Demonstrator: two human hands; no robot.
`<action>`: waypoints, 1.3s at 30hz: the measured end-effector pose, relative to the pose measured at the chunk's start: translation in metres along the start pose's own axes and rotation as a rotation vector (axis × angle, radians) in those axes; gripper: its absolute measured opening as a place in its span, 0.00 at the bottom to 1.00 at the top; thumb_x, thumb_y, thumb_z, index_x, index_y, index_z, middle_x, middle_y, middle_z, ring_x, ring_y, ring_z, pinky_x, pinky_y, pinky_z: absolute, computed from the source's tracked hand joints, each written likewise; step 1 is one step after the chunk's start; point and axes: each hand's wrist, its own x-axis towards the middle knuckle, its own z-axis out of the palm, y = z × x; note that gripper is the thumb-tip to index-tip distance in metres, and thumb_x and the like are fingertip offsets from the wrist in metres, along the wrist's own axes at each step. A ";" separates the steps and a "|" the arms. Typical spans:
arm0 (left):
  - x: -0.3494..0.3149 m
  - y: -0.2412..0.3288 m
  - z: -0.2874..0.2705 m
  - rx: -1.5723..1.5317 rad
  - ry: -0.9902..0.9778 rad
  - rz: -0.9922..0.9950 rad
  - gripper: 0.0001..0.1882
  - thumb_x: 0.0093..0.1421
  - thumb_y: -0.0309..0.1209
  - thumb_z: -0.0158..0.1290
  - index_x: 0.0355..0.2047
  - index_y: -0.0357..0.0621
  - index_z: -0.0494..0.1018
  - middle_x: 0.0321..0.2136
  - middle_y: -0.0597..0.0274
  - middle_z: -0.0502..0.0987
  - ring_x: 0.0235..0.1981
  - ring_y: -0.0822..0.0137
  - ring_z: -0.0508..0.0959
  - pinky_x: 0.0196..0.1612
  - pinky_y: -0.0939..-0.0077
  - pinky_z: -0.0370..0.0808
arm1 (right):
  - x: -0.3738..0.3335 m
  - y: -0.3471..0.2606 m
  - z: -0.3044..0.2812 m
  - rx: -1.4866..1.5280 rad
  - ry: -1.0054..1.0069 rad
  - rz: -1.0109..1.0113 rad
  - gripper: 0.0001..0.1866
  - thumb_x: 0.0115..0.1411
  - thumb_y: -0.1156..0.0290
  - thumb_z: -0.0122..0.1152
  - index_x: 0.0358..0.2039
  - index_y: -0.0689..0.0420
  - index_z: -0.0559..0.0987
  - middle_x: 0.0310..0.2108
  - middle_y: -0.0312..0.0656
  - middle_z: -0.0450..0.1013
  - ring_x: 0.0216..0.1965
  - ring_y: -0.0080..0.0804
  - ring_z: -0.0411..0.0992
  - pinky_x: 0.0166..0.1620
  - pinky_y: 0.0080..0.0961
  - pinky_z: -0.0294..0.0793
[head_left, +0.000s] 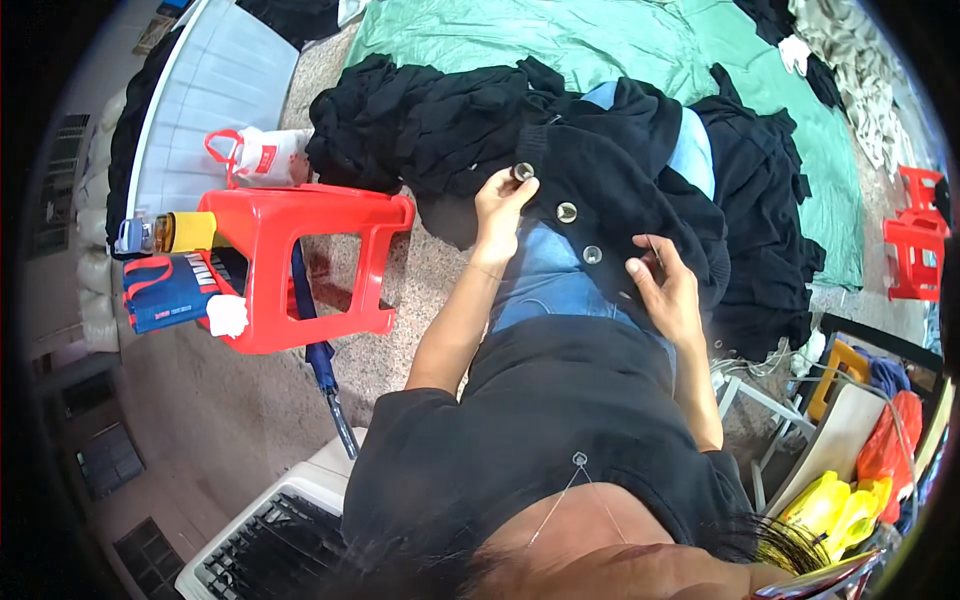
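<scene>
head view: a black cardigan [610,190] lies on the person's lap. left hand [500,205] fingers pinch its top button [522,172]; right hand [665,290] fingers pinch the edge. buttoning seems underway; it needs alignment next.

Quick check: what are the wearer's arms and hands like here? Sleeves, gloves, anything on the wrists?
Both hands are bare, no gloves: left hand, right hand. The forearms are uncovered; black sleeves are pushed up to about the elbows. A thin bracelet or thread circles the left wrist. No rings or watch can be made out.
</scene>
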 end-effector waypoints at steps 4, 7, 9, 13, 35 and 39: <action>-0.007 0.016 0.011 0.048 0.005 0.017 0.08 0.57 0.20 0.61 0.38 0.36 0.77 0.31 0.66 0.79 0.27 0.77 0.77 0.33 0.84 0.74 | 0.015 -0.007 0.005 -0.058 0.131 -0.168 0.19 0.69 0.64 0.52 0.57 0.58 0.73 0.31 0.37 0.70 0.33 0.22 0.66 0.41 0.20 0.68; -0.030 0.047 0.032 0.116 -0.030 0.041 0.06 0.61 0.23 0.59 0.36 0.34 0.76 0.26 0.63 0.78 0.19 0.75 0.77 0.22 0.85 0.72 | 0.024 -0.020 0.002 0.037 0.121 -0.221 0.17 0.72 0.65 0.46 0.55 0.60 0.74 0.30 0.36 0.68 0.32 0.23 0.66 0.39 0.19 0.67; -0.044 0.064 0.046 0.043 -0.094 0.007 0.06 0.63 0.25 0.57 0.35 0.33 0.75 0.25 0.61 0.78 0.21 0.72 0.80 0.24 0.83 0.75 | 0.034 -0.026 0.004 0.036 0.182 -0.254 0.15 0.71 0.67 0.46 0.51 0.60 0.75 0.30 0.40 0.72 0.29 0.25 0.69 0.36 0.21 0.69; -0.058 0.082 0.048 0.131 -0.230 -0.011 0.09 0.66 0.30 0.54 0.35 0.35 0.76 0.23 0.68 0.75 0.19 0.78 0.75 0.22 0.85 0.68 | 0.058 -0.033 -0.004 -0.005 0.207 -0.556 0.12 0.67 0.71 0.52 0.48 0.60 0.76 0.28 0.42 0.71 0.27 0.30 0.71 0.35 0.22 0.70; -0.064 0.079 0.062 0.128 -0.271 -0.079 0.10 0.66 0.34 0.55 0.36 0.39 0.76 0.23 0.73 0.73 0.17 0.84 0.66 0.19 0.89 0.58 | 0.069 -0.028 0.027 -0.181 0.396 -0.912 0.14 0.49 0.71 0.72 0.36 0.59 0.81 0.23 0.38 0.73 0.22 0.31 0.71 0.26 0.25 0.68; -0.063 0.078 0.062 0.139 -0.278 -0.078 0.10 0.66 0.35 0.55 0.36 0.38 0.76 0.22 0.74 0.72 0.17 0.84 0.66 0.19 0.89 0.58 | 0.069 -0.027 0.030 -0.176 0.406 -0.921 0.14 0.49 0.71 0.72 0.36 0.59 0.82 0.23 0.37 0.73 0.22 0.31 0.71 0.26 0.24 0.68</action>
